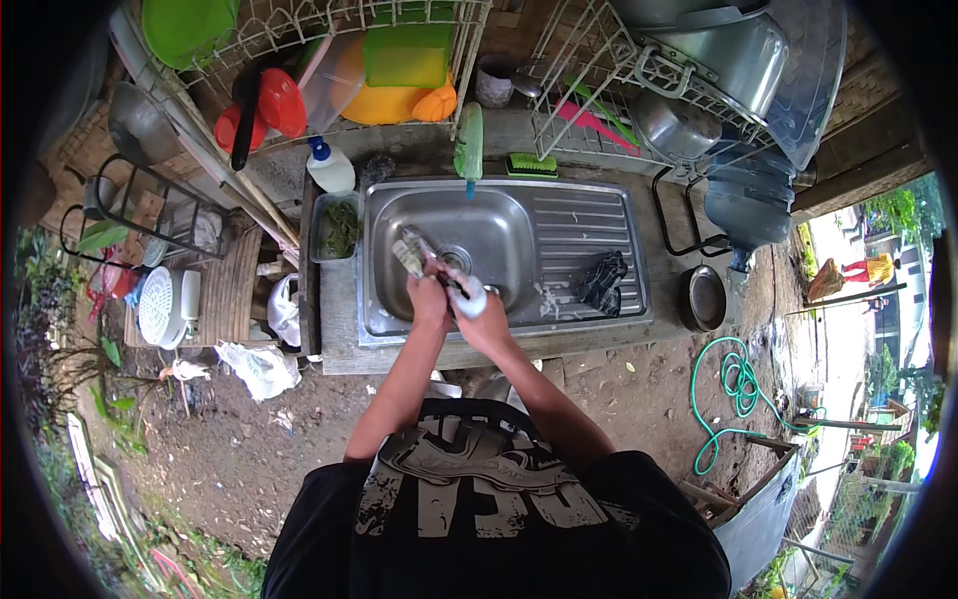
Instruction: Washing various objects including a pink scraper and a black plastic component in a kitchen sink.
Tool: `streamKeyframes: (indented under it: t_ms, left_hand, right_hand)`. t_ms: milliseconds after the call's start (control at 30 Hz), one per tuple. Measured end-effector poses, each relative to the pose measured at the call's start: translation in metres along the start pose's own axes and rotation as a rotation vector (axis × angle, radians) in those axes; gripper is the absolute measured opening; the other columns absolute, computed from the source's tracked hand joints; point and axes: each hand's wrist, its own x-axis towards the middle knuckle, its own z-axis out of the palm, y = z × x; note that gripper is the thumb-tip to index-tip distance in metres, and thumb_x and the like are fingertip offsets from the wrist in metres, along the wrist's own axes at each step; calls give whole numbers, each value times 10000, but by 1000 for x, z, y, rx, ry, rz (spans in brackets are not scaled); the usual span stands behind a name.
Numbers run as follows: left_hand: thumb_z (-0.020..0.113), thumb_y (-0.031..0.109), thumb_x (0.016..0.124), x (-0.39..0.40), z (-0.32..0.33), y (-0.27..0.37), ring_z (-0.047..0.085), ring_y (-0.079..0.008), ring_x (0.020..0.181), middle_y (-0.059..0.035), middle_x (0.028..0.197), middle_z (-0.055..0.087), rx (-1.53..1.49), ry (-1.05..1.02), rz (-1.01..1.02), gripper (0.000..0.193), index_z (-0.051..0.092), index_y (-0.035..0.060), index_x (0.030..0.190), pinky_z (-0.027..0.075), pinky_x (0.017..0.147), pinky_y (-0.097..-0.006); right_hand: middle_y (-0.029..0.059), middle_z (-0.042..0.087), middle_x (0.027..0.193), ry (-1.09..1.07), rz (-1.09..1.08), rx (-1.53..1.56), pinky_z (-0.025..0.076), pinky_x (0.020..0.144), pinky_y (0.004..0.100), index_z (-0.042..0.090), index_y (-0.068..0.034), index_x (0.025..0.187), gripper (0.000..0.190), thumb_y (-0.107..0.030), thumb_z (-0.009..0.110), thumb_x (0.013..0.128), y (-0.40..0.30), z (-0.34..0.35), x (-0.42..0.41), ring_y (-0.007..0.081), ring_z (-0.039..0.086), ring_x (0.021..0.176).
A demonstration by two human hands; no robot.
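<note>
Both my hands are close together over the steel sink (pixel 494 217), near its front edge. My left hand (pixel 429 298) is closed around part of a bundle of utensils (pixel 410 254), whose exact kinds I cannot tell. In my right hand (pixel 481 320) is a whitish, soapy-looking item (pixel 471 296), perhaps a sponge or scrubber, pressed against the utensils. The green-wrapped faucet (pixel 470 142) stands behind the basin. A crumpled dark checked cloth (pixel 603 283) lies on the ribbed drainboard (pixel 569 224), beside some white suds.
Left of the sink are a white bottle with a blue cap (pixel 331 168) and a plastic tub with a green scouring pad (pixel 339 229). A green brush (pixel 532 165) lies behind. Dish racks (pixel 479 45) stand at the back; a round metal pan (pixel 703 298) sits at right.
</note>
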Motion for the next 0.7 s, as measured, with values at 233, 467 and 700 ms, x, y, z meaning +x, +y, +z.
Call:
streamKeyframes:
  t_ms: [233, 467, 700]
  left_hand:
    - [569, 189, 980, 1, 19, 25, 425, -75, 583, 24, 718, 442, -16, 110, 61, 150, 504, 88, 891, 371, 518, -252]
    - [585, 390, 973, 21, -8, 13, 377, -90, 553, 41, 649, 391, -131, -168, -265, 300, 479, 131, 865, 351, 536, -249]
    - [503, 333, 1015, -2, 19, 14, 576, -166, 793, -42, 847, 562, -105, -290, -341, 318, 527, 47, 1151, 503, 765, -324]
  right_hand:
    - [227, 673, 866, -215, 219, -73, 508, 751, 462, 639, -20, 1076, 280, -245, 626, 910, 4, -22, -2, 460, 621, 876]
    - [231, 666, 909, -492, 109, -61, 494, 748, 435, 602, 24, 1019, 312, -231, 683, 858, 3, -42, 18, 442, 625, 862]
    - [116, 626, 760, -501, 318, 22, 495, 576, 352, 519, 4, 966, 288, -115, 706, 783, 26, -46, 26, 183, 623, 647]
